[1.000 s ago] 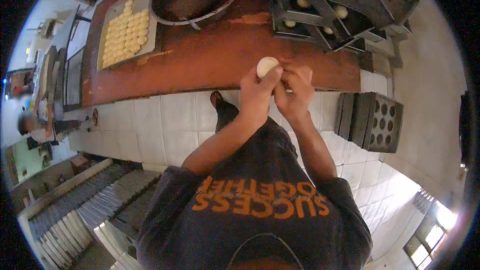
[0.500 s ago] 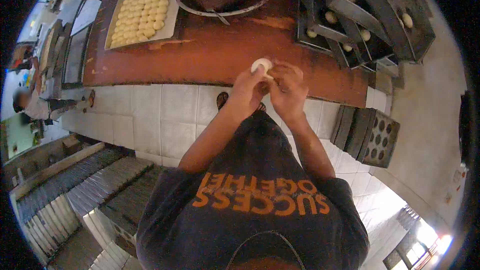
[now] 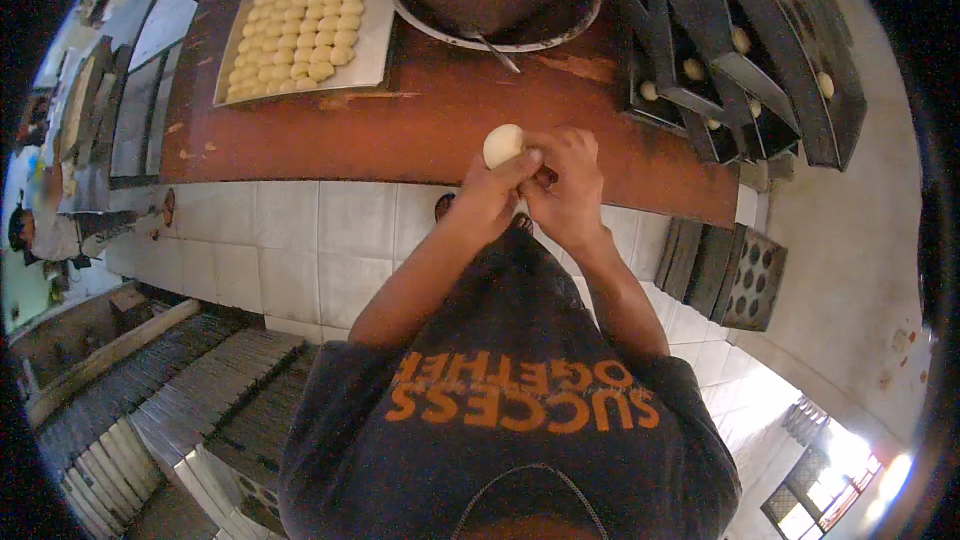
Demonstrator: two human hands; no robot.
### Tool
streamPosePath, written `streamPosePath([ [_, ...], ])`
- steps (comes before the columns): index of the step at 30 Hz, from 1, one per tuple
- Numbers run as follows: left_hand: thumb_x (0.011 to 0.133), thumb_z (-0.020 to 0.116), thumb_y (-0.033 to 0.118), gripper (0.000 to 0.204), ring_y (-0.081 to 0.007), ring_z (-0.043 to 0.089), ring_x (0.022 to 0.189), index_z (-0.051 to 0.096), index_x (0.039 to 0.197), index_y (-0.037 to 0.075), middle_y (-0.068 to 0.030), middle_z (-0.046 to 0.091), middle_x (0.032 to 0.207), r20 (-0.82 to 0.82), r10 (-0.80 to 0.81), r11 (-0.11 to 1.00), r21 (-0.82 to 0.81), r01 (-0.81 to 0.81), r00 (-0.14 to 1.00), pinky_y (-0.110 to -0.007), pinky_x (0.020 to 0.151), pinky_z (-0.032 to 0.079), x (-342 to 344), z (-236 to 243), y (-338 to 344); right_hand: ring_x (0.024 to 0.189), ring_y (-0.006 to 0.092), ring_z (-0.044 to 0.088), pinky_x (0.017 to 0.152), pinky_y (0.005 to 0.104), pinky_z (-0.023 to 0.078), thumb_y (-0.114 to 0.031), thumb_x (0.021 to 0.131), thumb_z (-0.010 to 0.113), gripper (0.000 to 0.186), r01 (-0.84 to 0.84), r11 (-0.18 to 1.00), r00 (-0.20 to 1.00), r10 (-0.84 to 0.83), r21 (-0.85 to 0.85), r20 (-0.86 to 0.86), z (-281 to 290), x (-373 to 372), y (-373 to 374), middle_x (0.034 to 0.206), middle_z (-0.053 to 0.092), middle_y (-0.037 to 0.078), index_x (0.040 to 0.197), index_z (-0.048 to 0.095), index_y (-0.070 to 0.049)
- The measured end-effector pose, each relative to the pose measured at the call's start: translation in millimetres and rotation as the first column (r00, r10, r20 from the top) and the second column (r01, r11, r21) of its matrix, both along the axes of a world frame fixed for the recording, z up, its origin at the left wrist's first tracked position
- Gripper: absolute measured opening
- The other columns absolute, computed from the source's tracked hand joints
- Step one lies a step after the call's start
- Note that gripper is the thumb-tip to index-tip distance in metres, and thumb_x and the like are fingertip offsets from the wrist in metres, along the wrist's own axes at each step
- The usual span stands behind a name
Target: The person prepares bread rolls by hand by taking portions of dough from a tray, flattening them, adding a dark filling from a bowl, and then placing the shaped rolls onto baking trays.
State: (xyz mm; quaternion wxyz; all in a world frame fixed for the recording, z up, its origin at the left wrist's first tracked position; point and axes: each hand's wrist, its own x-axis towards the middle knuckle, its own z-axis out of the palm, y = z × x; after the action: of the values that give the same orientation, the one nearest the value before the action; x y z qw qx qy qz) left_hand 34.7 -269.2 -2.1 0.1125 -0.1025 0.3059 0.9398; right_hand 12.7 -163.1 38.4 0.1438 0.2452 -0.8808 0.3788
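Observation:
A smooth, pale dough ball (image 3: 503,145) is held up at the table's near edge, bulging out above my thumb and fingers. My left hand (image 3: 488,195) is closed round its lower side. My right hand (image 3: 568,188) meets it from the right, fingers curled in against the dough and the left fingertips. The spot where the two hands meet is partly hidden by the fingers. Beyond them to the left, a metal tray (image 3: 372,50) carries rows of small dough balls (image 3: 300,35). Farther back stands a large dark bowl (image 3: 590,15) with a metal utensil (image 3: 498,54) at its rim.
At the right of the red-brown table (image 3: 420,145) are several dark metal pans (image 3: 770,100), some holding single dough balls. A pan with round hollows (image 3: 755,282) stands low at the right. Stacked dark trays (image 3: 200,370) fill the lower left. Another person (image 3: 55,230) is at far left.
The dough between my hands shows as a rounder, fuller ball, shifted slightly left. My right fingers have curled in closer. The table's contents appear shifted right as the view turned.

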Motion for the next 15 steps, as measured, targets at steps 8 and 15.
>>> streamPosePath([
  [8,0.082,0.057,0.012,0.024,-0.0136,0.056,0.079,0.049,0.102,0.002,-0.0057,0.055,0.091,0.023,0.074,0.997,0.033,-0.075,0.997,-0.026,0.068,0.047,-13,5,-47,0.081,0.0278,0.050,0.072,0.0363,0.041,0.000,0.058,0.065,0.021,0.112,0.973,0.994,-0.111,-0.204,0.017,-10,-6,-53,0.083,0.056,0.009,0.078,0.059,-0.006],
  [15,0.086,0.053,0.023,0.029,-0.0139,0.056,0.081,0.050,0.103,0.001,-0.0054,0.056,0.090,0.078,0.053,0.998,0.019,-0.054,0.996,-0.025,0.068,0.047,-23,7,-58,0.087,0.0296,0.050,0.073,0.0376,0.040,-0.003,0.058,0.063,0.018,0.045,0.971,0.998,-0.052,-0.233,-0.026,-19,-16,-54,0.087,0.057,0.009,0.074,0.057,-0.006],
])
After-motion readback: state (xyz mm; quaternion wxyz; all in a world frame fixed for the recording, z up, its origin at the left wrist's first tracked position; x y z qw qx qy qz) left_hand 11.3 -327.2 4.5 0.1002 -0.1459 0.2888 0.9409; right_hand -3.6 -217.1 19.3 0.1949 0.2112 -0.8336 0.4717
